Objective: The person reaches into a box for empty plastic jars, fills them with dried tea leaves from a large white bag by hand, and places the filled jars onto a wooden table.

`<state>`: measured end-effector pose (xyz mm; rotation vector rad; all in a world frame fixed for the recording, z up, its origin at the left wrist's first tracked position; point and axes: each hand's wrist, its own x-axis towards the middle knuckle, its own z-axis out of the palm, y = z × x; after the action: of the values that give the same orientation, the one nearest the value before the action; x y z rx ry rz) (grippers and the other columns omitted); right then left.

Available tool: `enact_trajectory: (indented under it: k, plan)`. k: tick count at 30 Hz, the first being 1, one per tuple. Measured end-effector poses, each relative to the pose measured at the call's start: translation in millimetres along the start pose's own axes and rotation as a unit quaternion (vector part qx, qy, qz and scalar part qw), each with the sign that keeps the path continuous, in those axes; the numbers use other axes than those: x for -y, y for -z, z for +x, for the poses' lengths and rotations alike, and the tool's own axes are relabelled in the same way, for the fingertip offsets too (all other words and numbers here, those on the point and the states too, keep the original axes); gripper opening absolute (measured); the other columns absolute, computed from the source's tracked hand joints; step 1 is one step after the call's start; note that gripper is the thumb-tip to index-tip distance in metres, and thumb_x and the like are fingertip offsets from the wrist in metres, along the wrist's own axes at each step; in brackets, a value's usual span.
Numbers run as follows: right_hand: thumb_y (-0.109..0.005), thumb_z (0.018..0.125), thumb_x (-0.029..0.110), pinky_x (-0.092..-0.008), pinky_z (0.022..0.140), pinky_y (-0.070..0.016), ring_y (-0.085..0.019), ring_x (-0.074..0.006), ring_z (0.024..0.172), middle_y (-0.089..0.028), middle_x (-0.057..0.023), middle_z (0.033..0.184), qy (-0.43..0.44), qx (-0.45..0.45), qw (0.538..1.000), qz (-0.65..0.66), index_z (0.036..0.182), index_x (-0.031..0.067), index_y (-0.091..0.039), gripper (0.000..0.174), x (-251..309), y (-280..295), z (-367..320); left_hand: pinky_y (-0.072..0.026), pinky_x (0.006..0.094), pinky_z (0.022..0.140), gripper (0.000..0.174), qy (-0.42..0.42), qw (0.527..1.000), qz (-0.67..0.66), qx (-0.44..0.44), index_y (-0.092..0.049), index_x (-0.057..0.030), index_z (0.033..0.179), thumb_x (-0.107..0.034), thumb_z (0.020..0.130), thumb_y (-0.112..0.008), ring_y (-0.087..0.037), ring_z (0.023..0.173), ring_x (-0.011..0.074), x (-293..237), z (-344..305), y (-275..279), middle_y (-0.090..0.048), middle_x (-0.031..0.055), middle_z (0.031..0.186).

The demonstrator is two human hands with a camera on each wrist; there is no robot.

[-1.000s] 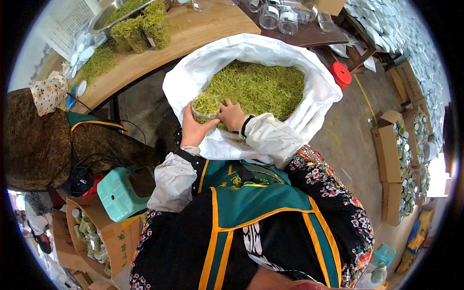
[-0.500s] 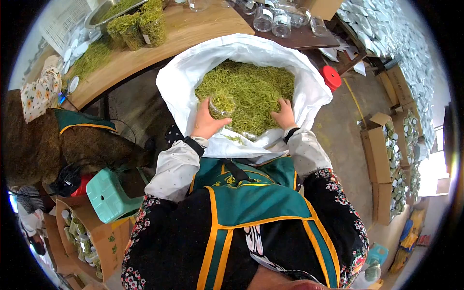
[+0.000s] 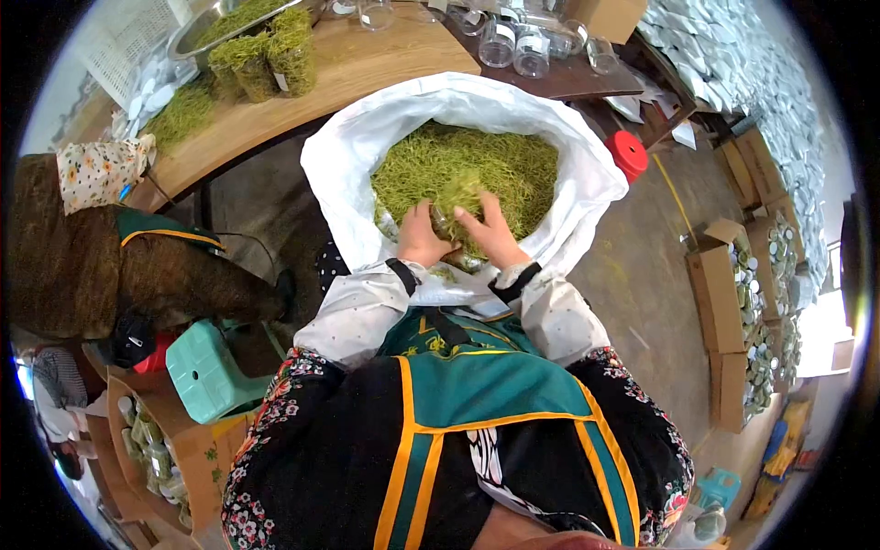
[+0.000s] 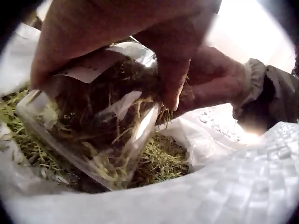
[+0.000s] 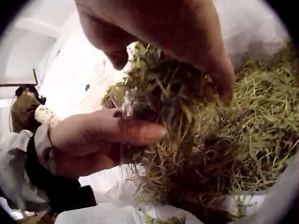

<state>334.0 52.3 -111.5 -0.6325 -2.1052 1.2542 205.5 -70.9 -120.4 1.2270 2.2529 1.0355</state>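
Observation:
In the head view a white woven sack stands with its mouth rolled open, filled with fine yellow-green dried plant strands. My left hand grips a clear plastic jar low over the strands. The jar is tilted, a white label shows under the fingers, and there are strands inside it. At the jar's mouth my right hand holds a clump of strands, thumb and fingers curled over it in the right wrist view. Part of the jar is hidden behind both hands.
Filled jars stand on the wooden table beside a metal basin. Several clear jars are at the back. A red stool is right of the sack, a green stool left. Another person sits at left.
My right hand first left the jar for the right side of the strands, then came back left to the jar with a clump. My left hand moved right, and the jar is now tilted.

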Motion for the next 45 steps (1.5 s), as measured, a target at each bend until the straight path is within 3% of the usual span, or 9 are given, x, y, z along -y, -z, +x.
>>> enact_trajectory:
  k: [4,14,18,20,27,31,33,38,45]
  plan:
    - [-0.073,0.091,0.025,-0.0410,0.115,-0.0340,-0.045,-0.0346,0.134,-0.055,-0.0199,0.137,0.049,0.160,0.977,-0.136,0.147,0.0104,-0.050,0.062,25,29,-11,-0.0437,0.0469,0.106,0.099,-0.027,0.996,0.010,-0.086,-0.045,0.0018,0.138,-0.030,0.058,-0.095,-0.051,0.122,0.0417,14,-1,4,-0.052,0.0241,0.130]
    - [-0.065,0.086,0.016,-0.0472,0.090,-0.0497,-0.059,-0.0402,0.099,-0.069,-0.0179,0.106,0.099,0.116,0.960,-0.236,0.113,0.0049,-0.070,0.029,26,6,9,-0.0411,0.0467,0.110,0.106,-0.049,0.996,0.000,-0.077,-0.043,0.0034,0.141,-0.029,0.056,-0.097,-0.047,0.127,0.0423,20,3,-2,-0.051,0.0242,0.134]
    - [-0.055,0.091,0.023,-0.0488,0.084,-0.0504,-0.061,-0.0394,0.096,-0.068,-0.0218,0.095,0.110,0.300,0.916,-0.244,0.105,0.0011,-0.067,0.029,33,17,30,-0.0423,0.0478,0.108,0.102,-0.068,0.995,0.000,-0.070,-0.045,0.0025,0.138,-0.023,0.054,-0.098,-0.049,0.126,0.0433,24,-1,-4,-0.052,0.0246,0.132]
    - [-0.054,0.092,0.023,-0.0472,0.082,-0.0507,-0.063,-0.0402,0.092,-0.068,-0.0248,0.098,-0.061,0.443,0.873,-0.196,0.113,-0.0003,-0.064,0.033,53,21,42,-0.0423,0.0478,0.108,0.102,-0.093,0.994,-0.005,-0.063,-0.045,0.0019,0.138,-0.021,0.054,-0.098,-0.049,0.125,0.0435,24,-1,-3,-0.053,0.0245,0.131]
    - [-0.059,0.093,0.026,-0.0396,0.096,-0.0507,-0.067,-0.0315,0.107,-0.070,-0.0206,0.118,0.092,0.299,0.944,-0.103,0.130,0.0041,-0.062,0.043,55,29,44,-0.0412,0.0436,0.112,0.109,-0.041,0.998,-0.036,-0.043,-0.041,0.0012,0.144,-0.028,0.056,-0.098,-0.050,0.130,0.0403,35,11,15,-0.050,0.0233,0.140]
    - [-0.063,0.093,0.036,-0.0416,0.111,-0.0438,-0.055,-0.0366,0.130,-0.059,-0.0220,0.136,-0.049,0.252,0.962,-0.092,0.143,0.0095,-0.055,0.057,24,55,67,-0.0392,0.0438,0.112,0.109,-0.002,0.994,-0.065,-0.093,-0.040,0.0064,0.143,-0.027,0.057,-0.097,-0.048,0.131,0.0401,51,8,26,-0.050,0.0255,0.137]
    - [-0.070,0.089,0.052,-0.0537,0.112,-0.0402,-0.042,-0.0444,0.140,-0.042,-0.0252,0.153,-0.124,0.112,0.941,-0.293,0.151,0.0163,-0.047,0.075,-30,51,67,-0.0413,0.0423,0.110,0.106,0.021,0.989,-0.109,-0.102,-0.041,0.0063,0.142,-0.025,0.058,-0.097,-0.051,0.128,0.0379,46,4,37,-0.052,0.0236,0.134]
    - [-0.080,0.075,0.061,-0.0650,0.108,-0.0392,-0.026,-0.0522,0.144,-0.026,-0.0220,0.160,-0.128,0.220,0.856,-0.450,0.151,0.0256,-0.045,0.090,-13,0,4,-0.0461,0.0424,0.104,0.097,0.031,0.985,-0.102,-0.136,-0.047,0.0042,0.137,-0.021,0.058,-0.096,-0.057,0.119,0.0368,30,-4,52,-0.056,0.0216,0.128]
    - [-0.081,0.074,0.013,-0.0484,0.096,-0.0518,-0.051,-0.0453,0.121,-0.052,-0.0197,0.130,0.066,0.176,0.904,-0.383,0.134,0.0157,-0.059,0.064,-64,32,-18,-0.0476,0.0418,0.103,0.095,-0.018,0.982,-0.156,-0.107,-0.047,0.0026,0.137,-0.022,0.060,-0.096,-0.059,0.119,0.0352,37,-1,44,-0.058,0.0206,0.130]
